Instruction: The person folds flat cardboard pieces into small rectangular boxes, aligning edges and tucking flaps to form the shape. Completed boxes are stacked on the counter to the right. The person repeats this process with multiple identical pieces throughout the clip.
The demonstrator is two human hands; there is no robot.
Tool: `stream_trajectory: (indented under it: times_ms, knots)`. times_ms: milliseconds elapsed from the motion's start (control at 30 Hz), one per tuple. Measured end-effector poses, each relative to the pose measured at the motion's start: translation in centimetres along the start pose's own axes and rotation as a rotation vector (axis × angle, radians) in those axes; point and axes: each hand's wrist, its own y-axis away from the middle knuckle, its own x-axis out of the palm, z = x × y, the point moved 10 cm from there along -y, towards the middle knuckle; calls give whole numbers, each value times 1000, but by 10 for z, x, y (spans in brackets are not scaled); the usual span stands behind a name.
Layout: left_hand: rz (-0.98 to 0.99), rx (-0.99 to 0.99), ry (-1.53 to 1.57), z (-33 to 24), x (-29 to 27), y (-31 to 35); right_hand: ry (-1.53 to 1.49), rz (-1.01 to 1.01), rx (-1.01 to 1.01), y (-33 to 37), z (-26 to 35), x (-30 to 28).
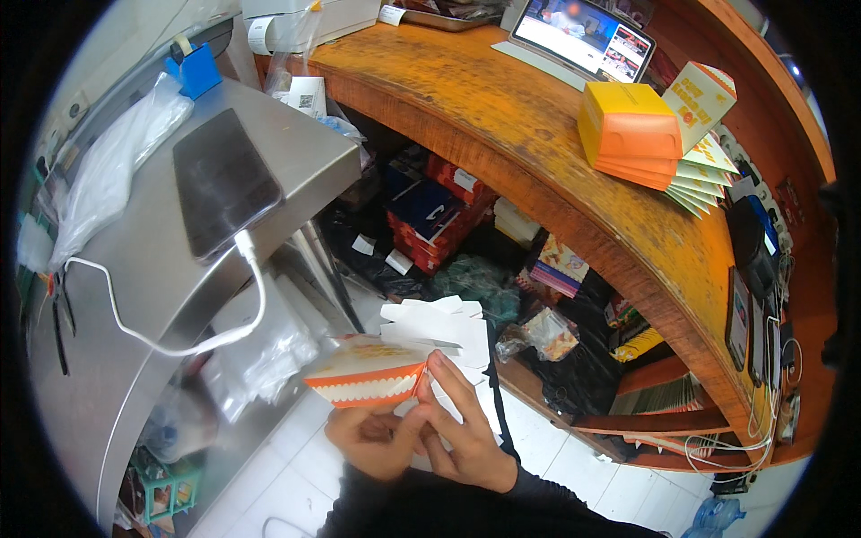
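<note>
A printed paper food box (372,381), orange and white with a scalloped, tooth-like band, is held in front of me over my lap. My left hand (377,439) is closed under its lower edge, fingers curled and partly hidden by the box. At the box's right corner, my right hand (466,439) pinches the cardboard with its fingers and thumb. Just beyond lie flat white cardboard pieces (466,336), piled up. Nested folded boxes (632,134) in yellow and orange stand on the wooden counter at the right.
A steel table (314,166) on the left bears a phone (224,184) with a white charging cable (238,334) and plastic bags (117,175). The curved wooden counter (466,99) carries a tablet (583,40). Red boxes (439,215) and black bags sit underneath.
</note>
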Motion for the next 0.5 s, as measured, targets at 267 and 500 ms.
stream_trajectory:
  times_ms: [267,500]
  knots:
    - [-39,-387,337,22,4,1,-56,-13,10,-2,-31,-13]
    - [1,457,-583,-59,5,-13,78,-341,21,6,-36,-63]
